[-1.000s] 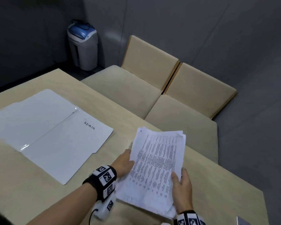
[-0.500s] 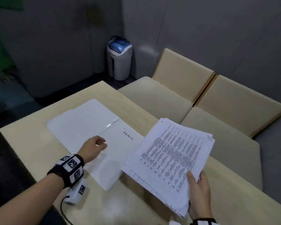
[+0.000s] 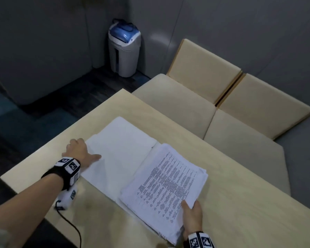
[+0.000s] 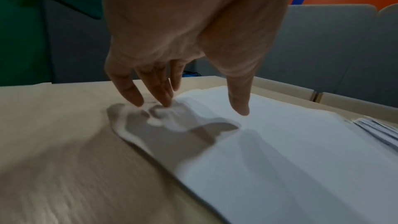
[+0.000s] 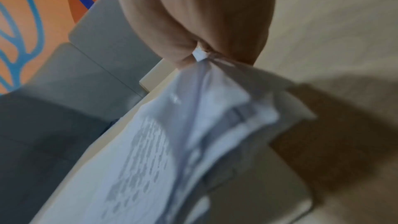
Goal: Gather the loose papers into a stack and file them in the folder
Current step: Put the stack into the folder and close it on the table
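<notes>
White open folder (image 3: 122, 154) is lying centre-frame on the wooden table (image 3: 240, 203); at its left edge the left hand (image 3: 79, 151) is pressing with spread fingers, while at lower right the right hand (image 3: 192, 216) is pinching the paper stack (image 3: 168, 185) resting on the folder's right leaf.

Left hand (image 3: 79, 151) spread, fingers (image 4: 133, 91) pressing down, right hand (image 3: 192, 216) pinching (thumb on top)

Dim room; wrist views seemingly motion-blurred.

Pale wooden table (image 3: 231, 203); open white folder (image 3: 118, 145) flat on it.
</notes>
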